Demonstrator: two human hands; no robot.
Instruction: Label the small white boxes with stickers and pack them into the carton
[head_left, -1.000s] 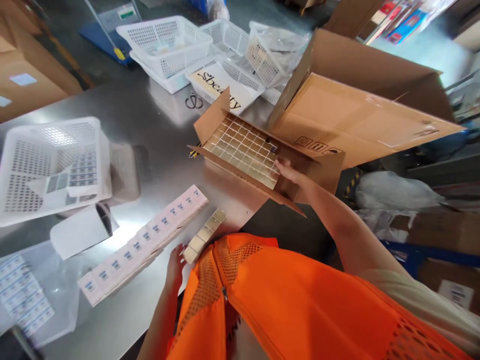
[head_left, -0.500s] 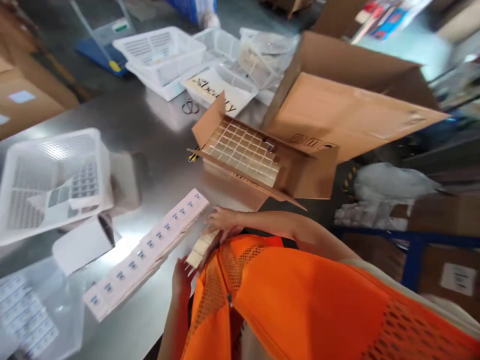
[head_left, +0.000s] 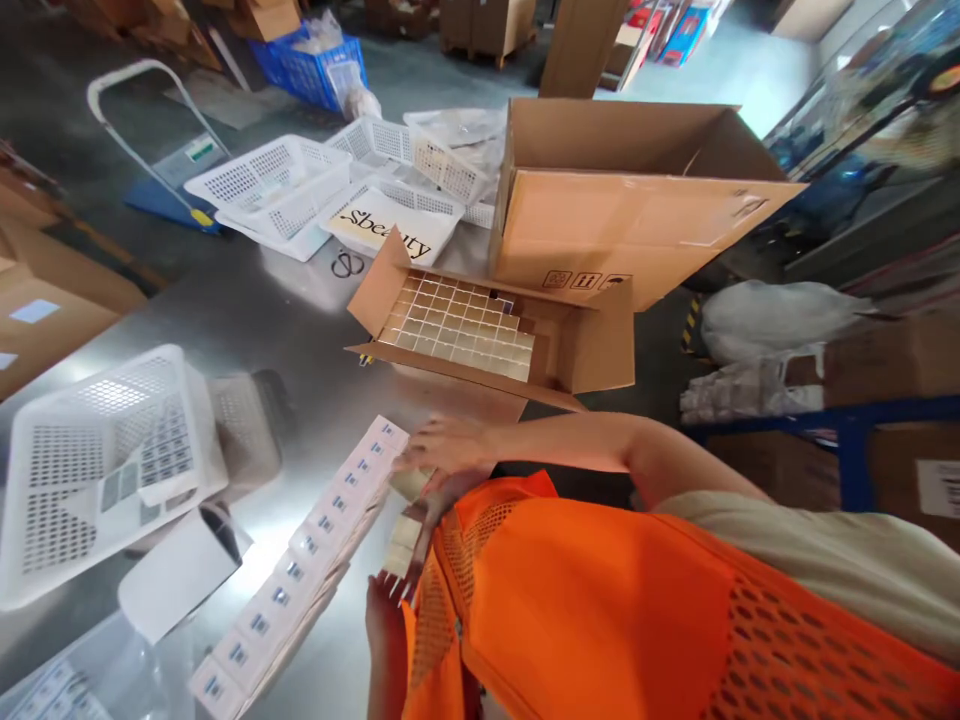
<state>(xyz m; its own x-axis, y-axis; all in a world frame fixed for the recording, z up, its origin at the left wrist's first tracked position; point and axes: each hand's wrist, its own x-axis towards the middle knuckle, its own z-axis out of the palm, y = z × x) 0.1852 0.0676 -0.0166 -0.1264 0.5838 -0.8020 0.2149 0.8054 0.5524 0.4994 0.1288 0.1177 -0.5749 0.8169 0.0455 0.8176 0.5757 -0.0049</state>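
Close to my orange vest, my right hand [head_left: 446, 447] bends its fingers over a small cream box [head_left: 412, 484], at the near side of the long row's far end. Below it, my left hand [head_left: 386, 592] cups the lower end of a short row of cream boxes [head_left: 403, 545]; its palm is partly hidden by the vest. A gap shows between the upper box and the rest. On the metal table lies a long row of small white boxes [head_left: 311, 545] with blue printed labels. Beyond my hands, an open carton [head_left: 480, 375] holds a grid of cream boxes, its right end bare.
A large open carton [head_left: 630, 225] stands behind the smaller one. White baskets [head_left: 262, 190] and scissors [head_left: 347, 264] are at the back left. Another white basket [head_left: 97, 480], a white open box [head_left: 176, 575] and a clear plastic bin [head_left: 127, 660] are at left.
The view has turned and shifted, so the table things sit lower. Between my hands, the upper cream box now shows apart from the short row.
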